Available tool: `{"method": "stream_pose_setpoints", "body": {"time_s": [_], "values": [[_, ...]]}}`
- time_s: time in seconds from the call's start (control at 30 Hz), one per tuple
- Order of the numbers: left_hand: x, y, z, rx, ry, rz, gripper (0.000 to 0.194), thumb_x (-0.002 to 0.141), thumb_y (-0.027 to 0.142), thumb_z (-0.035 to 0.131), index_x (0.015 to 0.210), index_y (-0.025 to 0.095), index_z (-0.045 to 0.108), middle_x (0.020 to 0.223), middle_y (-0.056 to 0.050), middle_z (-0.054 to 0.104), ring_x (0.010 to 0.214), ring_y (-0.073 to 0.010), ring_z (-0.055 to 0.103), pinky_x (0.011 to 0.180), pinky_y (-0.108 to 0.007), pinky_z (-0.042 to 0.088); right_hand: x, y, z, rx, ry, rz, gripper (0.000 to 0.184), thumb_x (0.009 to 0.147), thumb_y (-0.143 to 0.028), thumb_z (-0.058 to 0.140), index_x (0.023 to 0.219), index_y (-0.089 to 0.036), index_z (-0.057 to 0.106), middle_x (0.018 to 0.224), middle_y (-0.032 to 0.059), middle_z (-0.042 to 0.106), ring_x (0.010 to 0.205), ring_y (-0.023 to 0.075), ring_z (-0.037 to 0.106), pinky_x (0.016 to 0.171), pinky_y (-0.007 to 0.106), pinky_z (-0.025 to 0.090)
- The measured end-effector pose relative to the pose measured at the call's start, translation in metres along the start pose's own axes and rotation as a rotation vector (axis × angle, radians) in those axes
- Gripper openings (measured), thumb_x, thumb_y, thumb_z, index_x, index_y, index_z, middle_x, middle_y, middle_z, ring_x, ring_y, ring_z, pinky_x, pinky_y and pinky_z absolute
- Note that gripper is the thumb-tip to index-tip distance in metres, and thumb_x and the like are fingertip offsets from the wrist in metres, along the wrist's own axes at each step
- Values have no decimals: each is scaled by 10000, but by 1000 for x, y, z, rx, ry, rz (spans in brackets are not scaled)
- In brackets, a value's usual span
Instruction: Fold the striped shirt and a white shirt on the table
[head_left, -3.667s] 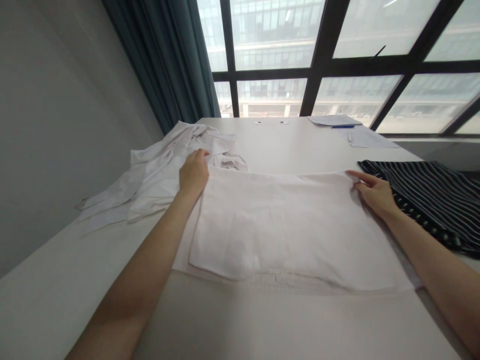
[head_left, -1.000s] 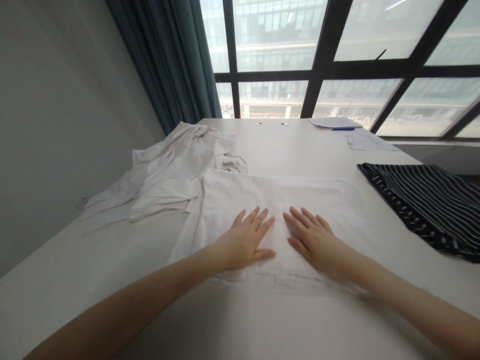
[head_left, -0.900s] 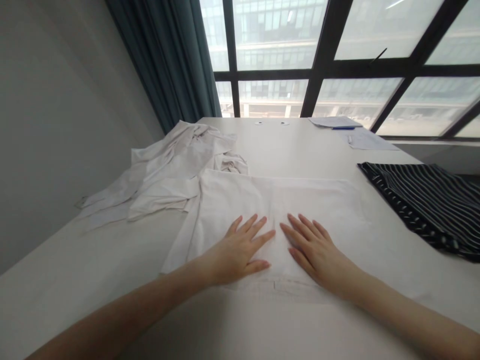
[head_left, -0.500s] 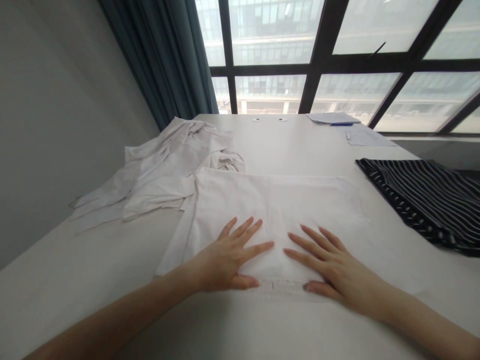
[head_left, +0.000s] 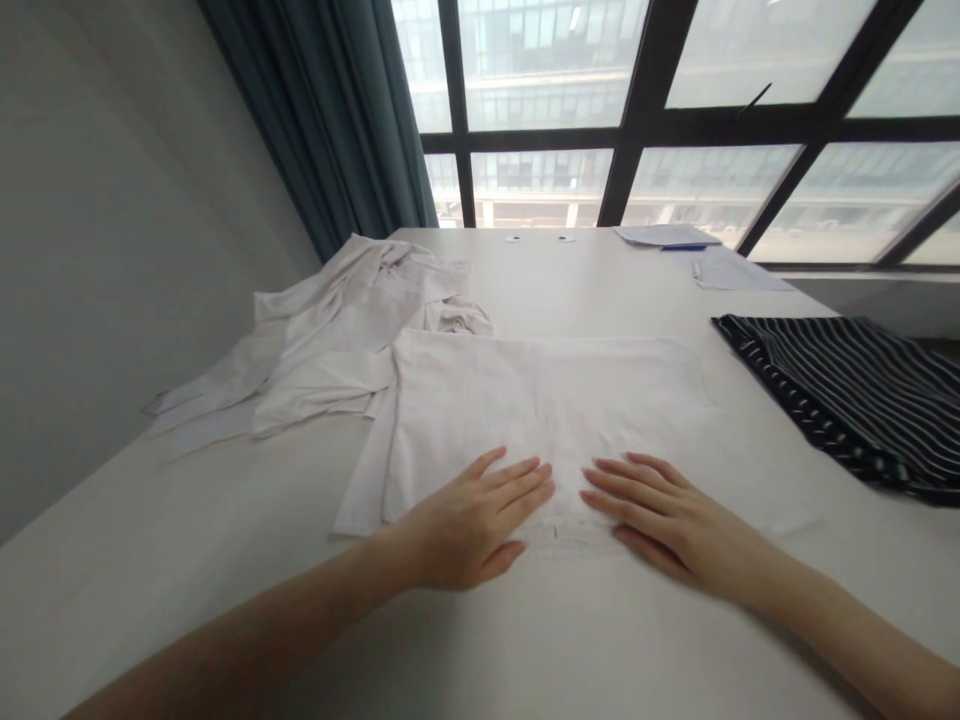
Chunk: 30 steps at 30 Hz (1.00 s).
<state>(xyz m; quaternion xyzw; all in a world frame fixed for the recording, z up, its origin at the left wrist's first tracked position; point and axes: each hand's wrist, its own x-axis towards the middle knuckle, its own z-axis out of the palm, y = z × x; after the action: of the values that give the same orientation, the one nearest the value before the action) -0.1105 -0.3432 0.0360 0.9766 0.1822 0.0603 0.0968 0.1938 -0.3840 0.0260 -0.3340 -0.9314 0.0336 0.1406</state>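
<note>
Grip open, left hand point(head_left: 469, 525) and right hand point(head_left: 675, 525) flat on folded white cloth's point(head_left: 547, 410) near edge, bare table point(head_left: 570, 640) in front.

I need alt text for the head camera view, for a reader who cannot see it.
Both hands, left hand and right hand, lie flat and open on the near edge of a folded white cloth on a white table. A crumpled white garment lies left, a striped cloth right.
</note>
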Motion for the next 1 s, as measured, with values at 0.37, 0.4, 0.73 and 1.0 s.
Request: {"method": "stream_pose_setpoints", "body": {"time_s": [0.37, 0.4, 0.73, 1.0], "values": [[-1, -11, -9, -119, -70, 59, 553, 956, 284, 473, 1492, 269, 341, 1563, -79, 313, 1459, -227, 255, 1208, -464, 90, 3, -1, -11, 250, -119, 44, 473, 966, -204, 443, 1404, -376, 497, 1494, 9, 449, 1391, 230, 383, 1133, 485, 330], [-1, -12, -10, -132, -78, 64, 554, 949, 285, 487, 1487, 284, 352, 1563, -65, 314, 1458, -229, 257, 1208, -464, 88, 3, -1, -12, 268, -130, 46, 467, 967, -204, 442, 1396, -377, 507, 1495, 9, 449, 1393, 233, 380, 1135, 488, 326], [-1, -18, -22, -372, -149, 20, 395, 1010, 243, 392, 1360, 373, 524, 1469, 47, 467, 1455, -169, 258, 1208, -440, 76, -5, 12, -6, 542, 2, 233, 363, 1016, -295, 368, 1162, -296, 700, 1309, 48, 635, 1285, 215, 517, 1055, 448, 447], [-3, -19, -23, -371, -181, 26, 449, 988, 287, 476, 1419, 406, 437, 1493, 46, 438, 1460, -182, 248, 1208, -442, 68, -6, 15, -10, 188, -125, 210, 383, 987, -388, 460, 1361, -423, 531, 1512, -11, 423, 1438, 278, 284, 1117, 561, 319]]}}
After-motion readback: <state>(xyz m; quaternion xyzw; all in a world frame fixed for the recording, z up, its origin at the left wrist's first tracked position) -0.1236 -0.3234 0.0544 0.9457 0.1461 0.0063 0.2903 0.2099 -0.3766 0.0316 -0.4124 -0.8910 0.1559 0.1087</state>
